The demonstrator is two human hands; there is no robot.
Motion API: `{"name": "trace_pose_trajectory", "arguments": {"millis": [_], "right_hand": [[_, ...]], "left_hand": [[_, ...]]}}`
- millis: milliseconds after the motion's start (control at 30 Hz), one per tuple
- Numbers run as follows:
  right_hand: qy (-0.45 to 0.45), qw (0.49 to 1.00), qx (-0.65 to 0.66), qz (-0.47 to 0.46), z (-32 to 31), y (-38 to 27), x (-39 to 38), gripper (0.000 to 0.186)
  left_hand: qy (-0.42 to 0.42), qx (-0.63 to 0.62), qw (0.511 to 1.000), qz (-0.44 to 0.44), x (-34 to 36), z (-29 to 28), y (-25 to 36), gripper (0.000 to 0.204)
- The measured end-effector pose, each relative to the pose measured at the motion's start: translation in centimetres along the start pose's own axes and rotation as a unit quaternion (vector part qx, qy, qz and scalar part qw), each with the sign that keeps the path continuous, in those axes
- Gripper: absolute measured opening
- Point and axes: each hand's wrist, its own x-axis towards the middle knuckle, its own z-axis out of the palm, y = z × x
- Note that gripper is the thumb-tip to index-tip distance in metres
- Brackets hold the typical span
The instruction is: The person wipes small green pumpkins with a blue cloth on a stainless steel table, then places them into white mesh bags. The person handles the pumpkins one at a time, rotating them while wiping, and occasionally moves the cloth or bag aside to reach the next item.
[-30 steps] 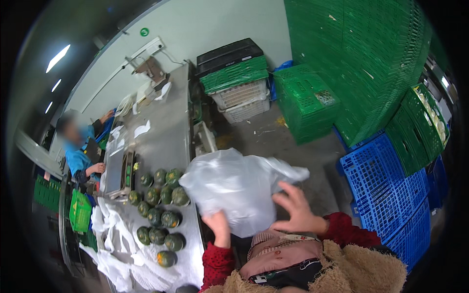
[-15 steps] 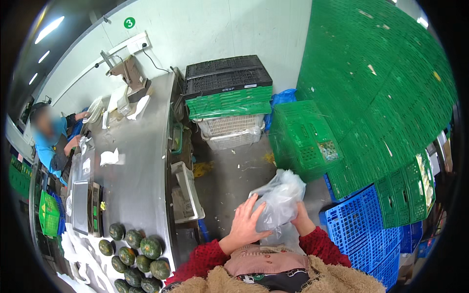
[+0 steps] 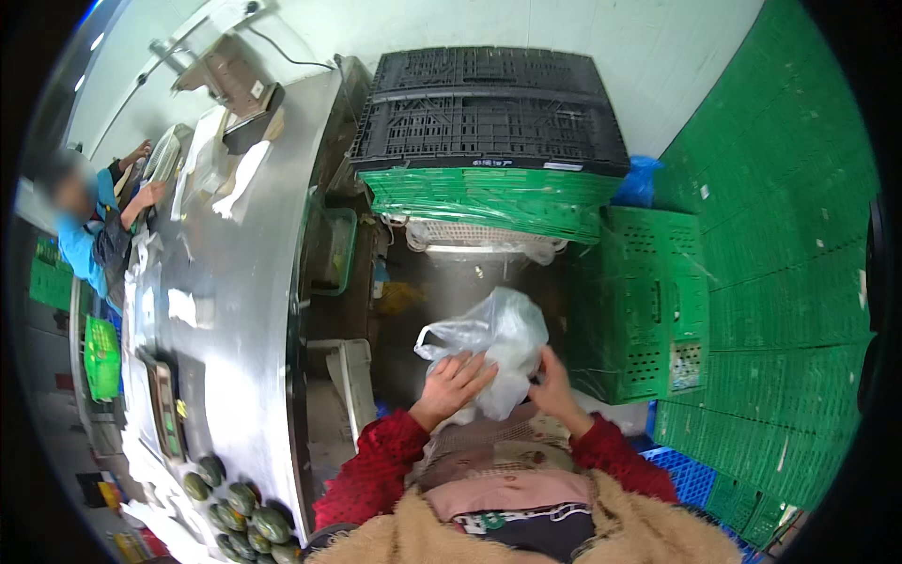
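In front of my body is a whitish, see-through plastic bag (image 3: 512, 329), bunched up with a loose loop sticking out on its left. My left hand (image 3: 455, 385) presses on the bag's near left side, fingers bent over the film. From the right, my right hand (image 3: 558, 385) grips the other side, its fingertips partly hidden by the bag. What the bag contains, if anything, cannot be made out through the cloudy film.
A steel table (image 3: 240, 310) runs along the left, with dark green squashes (image 3: 271, 524) at its near end. Ahead stand stacked black crates (image 3: 493, 113) over green ones. Tall green crates (image 3: 780, 376) line the right. A co-worker (image 3: 85, 226) handles a pale basket (image 3: 162, 155) across the table.
The view has shifted forward and down, so the black and green stack looks nearer. The bag sits further left in the picture, its loop now spread out; both hands remain on it.
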Motion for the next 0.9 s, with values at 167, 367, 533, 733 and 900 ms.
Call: {"name": "trace_pose_trajectory", "arguments": {"millis": [167,367,533,733,900], "right_hand": [[0.005,0.983,-0.158,-0.089,-2.2,1.3,15.6,0.047],[-0.014,0.964,-0.267,0.000,1.0,19.1,28.1,0.036],[-0.060,0.934,-0.349,-0.041,5.4,24.4,30.6,0.056],[-0.217,0.881,-0.411,-0.089,8.6,28.1,32.2,0.063],[-0.211,0.838,-0.454,-0.217,10.4,33.8,38.4,0.068]], "left_hand": [[0.050,0.057,0.997,0.007,8.6,6.7,-10.0,0.047],[0.039,-0.004,0.989,-0.146,10.1,25.3,-22.2,0.033],[-0.136,0.065,0.940,-0.306,9.2,37.5,-28.2,0.030],[-0.120,-0.025,0.896,-0.427,7.7,40.4,-28.6,0.032],[-0.074,-0.089,0.879,-0.463,5.8,39.5,-28.3,0.035]]}}
